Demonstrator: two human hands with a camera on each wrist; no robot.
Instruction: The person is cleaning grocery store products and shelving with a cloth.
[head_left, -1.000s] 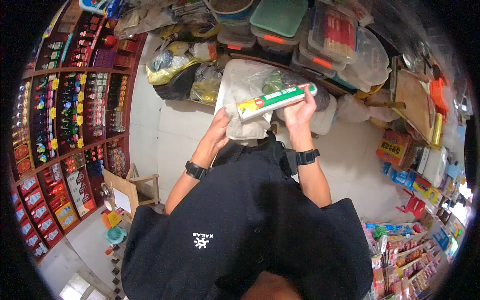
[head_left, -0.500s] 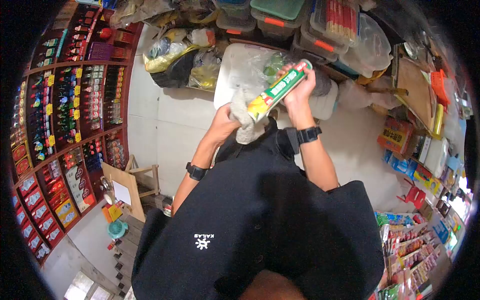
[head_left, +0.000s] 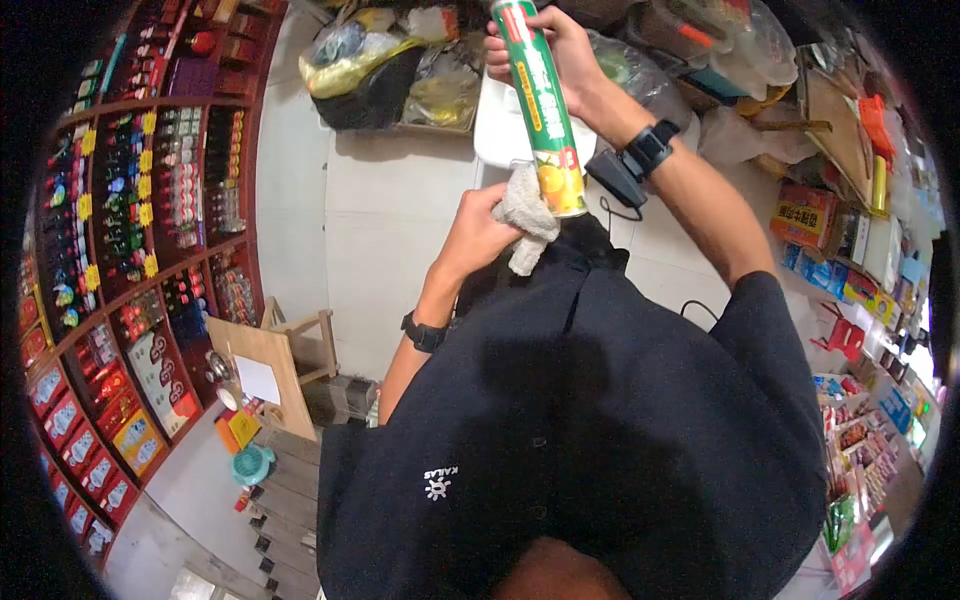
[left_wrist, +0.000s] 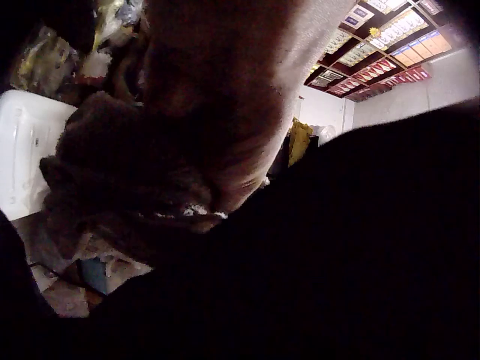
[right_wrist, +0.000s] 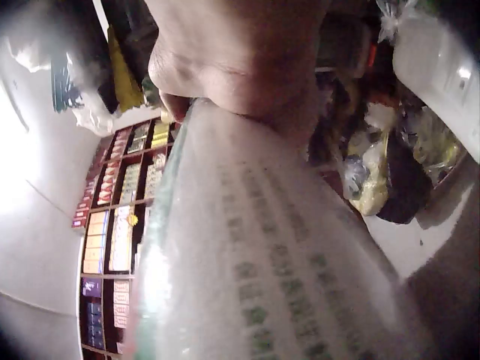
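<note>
My right hand [head_left: 568, 65] grips the far end of a long roll in a green and white wrapper [head_left: 540, 110], with oranges printed near its lower end. The roll stands nearly lengthwise in the head view, its lower end close to my body. My left hand [head_left: 478, 232] holds a crumpled grey cloth [head_left: 527, 220] against the side of that lower end. In the right wrist view the roll's pale back [right_wrist: 262, 240] shows rows of green print. Shadow darkens the cloth [left_wrist: 105, 165] in the left wrist view.
A white plastic surface [head_left: 495, 130] lies beyond the hands, with filled bags [head_left: 360, 70] at its left. Shelves of bottles and boxes [head_left: 150, 200] line the left wall. A wooden stand [head_left: 265, 365] is at left, and a red stool [head_left: 838, 333] at right.
The roll has swung from nearly crosswise to nearly lengthwise, its right-hand end moving up and left. My right arm reaches farther forward; the cloth has moved right, staying by the roll's lower end.
</note>
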